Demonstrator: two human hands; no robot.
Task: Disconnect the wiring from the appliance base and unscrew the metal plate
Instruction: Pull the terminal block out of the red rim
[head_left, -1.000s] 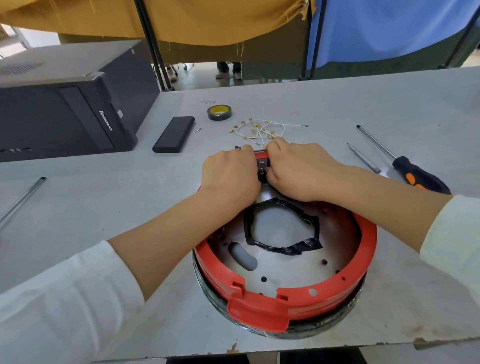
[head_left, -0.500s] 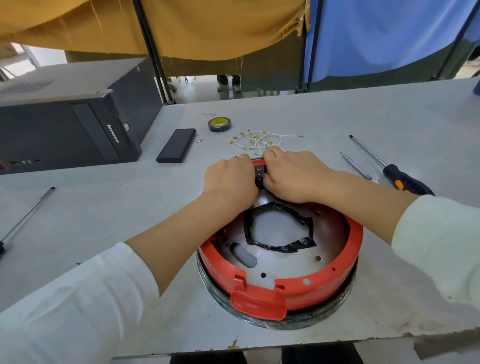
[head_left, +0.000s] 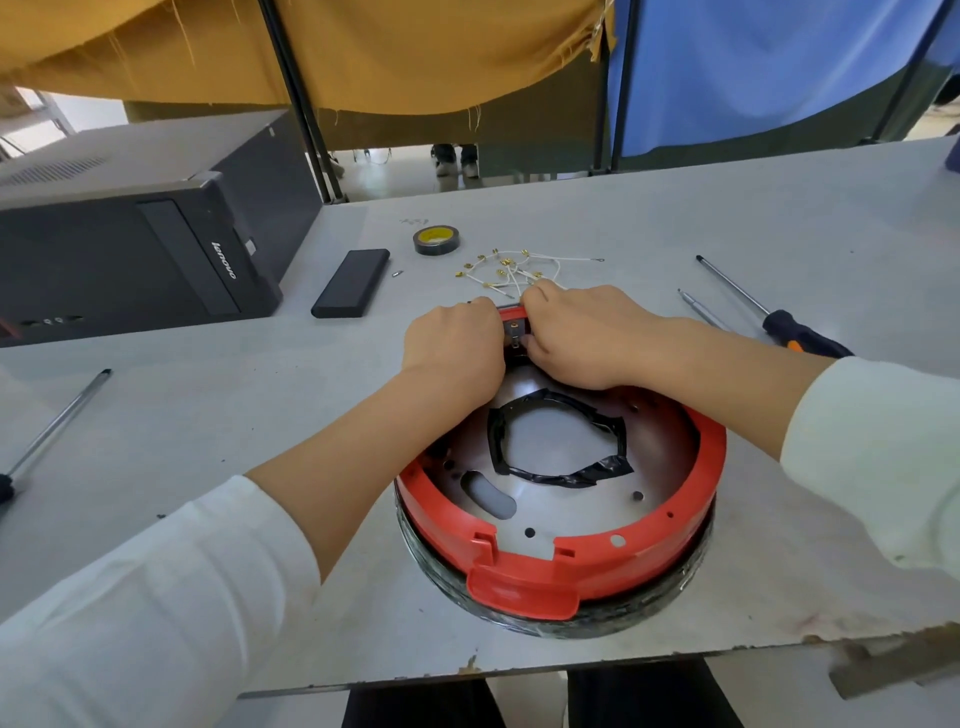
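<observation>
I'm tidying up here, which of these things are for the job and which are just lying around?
For the job: appliance base, metal plate, loose wires, screwdriver, both at the connector: left hand, right hand.

Lying about: tape roll, computer, black case.

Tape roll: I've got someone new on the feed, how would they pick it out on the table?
Start at the black computer tower on the table's far left. Right of it lies a flat black rectangular case, and just beyond that sits the tape roll. It is the only ring-shaped item there, black outside with a yellow core, left of the loose white wires.
</observation>
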